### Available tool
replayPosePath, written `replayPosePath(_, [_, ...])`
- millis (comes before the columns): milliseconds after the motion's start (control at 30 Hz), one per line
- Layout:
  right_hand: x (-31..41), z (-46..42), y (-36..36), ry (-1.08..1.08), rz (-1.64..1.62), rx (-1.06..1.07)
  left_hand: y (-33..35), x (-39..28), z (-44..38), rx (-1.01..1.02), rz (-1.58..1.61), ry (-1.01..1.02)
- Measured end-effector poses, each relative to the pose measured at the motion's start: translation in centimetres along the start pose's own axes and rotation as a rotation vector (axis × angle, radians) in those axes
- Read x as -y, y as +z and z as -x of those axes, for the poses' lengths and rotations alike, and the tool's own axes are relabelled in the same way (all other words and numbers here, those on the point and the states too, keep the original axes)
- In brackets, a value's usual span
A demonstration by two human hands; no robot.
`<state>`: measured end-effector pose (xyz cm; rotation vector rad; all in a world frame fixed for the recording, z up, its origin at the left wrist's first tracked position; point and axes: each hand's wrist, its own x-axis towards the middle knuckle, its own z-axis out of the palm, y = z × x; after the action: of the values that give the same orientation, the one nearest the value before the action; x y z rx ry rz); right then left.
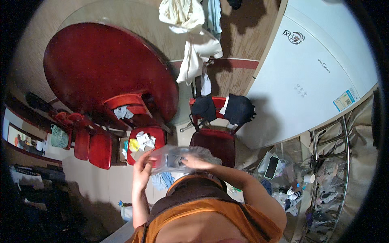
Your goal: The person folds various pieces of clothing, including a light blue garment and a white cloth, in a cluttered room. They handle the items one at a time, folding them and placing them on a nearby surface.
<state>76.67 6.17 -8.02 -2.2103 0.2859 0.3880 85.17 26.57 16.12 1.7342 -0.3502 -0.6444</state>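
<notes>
A transparent plastic bag (200, 151) is stretched between my hands in front of my waist. My left hand (142, 168) grips its left end between thumb and fingers. On the right, my right hand (196, 162) lies at the bag with its fingers pointing left; whether they are inside it or pinching something is unclear. A dark grey item (174, 156) shows through the plastic, too blurred to name. Just beyond the bag, a red chair seat (159, 139) carries crumpled white papers (146, 139) and a yellow piece (134, 145).
A large red round tabletop (106, 66) leans at the wall. Dark garments (238, 109) hang over another red chair (212, 141). At right stand a white Midea appliance (291, 82), a phone (271, 167) among clutter and a metal rack (346, 161). Light blue cloth (163, 180) lies below the bag.
</notes>
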Motion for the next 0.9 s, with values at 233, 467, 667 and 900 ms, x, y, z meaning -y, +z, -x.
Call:
replayPosePath(233, [4.1,9.2,-9.8,0.139,0.432,0.343,-2.2,1.2,-2.7,-0.302,-0.05,0.07])
replayPosePath(467, [4.1,10.2,-11.3,-0.514,0.277,0.485,1.6,-0.1,-1.1,-0.266,0.023,0.211])
replayPosePath(667, [9.0,11.2,-12.4,-0.925,0.192,-0.118,3.1,1.6,0.5,-0.116,0.067,0.245])
replayPosePath(900, [12.3,16.2,-11.1,-0.599,-0.086,-0.771,3.9,-0.2,1.3,0.255,0.125,0.294])
